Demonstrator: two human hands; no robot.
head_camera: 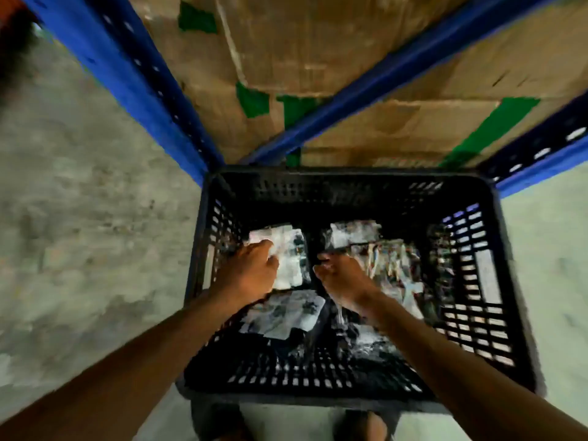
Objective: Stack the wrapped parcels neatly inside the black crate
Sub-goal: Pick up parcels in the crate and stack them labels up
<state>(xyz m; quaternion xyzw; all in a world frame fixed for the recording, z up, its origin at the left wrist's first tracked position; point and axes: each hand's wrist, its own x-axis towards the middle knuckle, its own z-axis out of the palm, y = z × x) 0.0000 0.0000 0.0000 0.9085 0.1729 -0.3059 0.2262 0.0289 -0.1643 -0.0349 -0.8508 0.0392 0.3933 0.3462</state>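
Settling wrapped parcels into the black crate (350, 178), with both hands down inside it.

The left hand (251, 270) curls its fingers over the far-left parcel (291, 265), gripping it at its left side. The right hand (345, 280) has its fingers curled at the left edge of the right-hand parcel (388, 262), but blur hides whether it pinches the wrap. A third parcel (286, 316) lies nearer, between the wrists. The glossy clear film looks slick and crinkly, and the packs look light and rather soft. A hold across opposite edges therefore seems safer than pinching loose film, which could slip or tear. Beyond the crate, a blue rack (111, 78) holds cardboard cartons (286, 58) above the concrete floor (79, 218).
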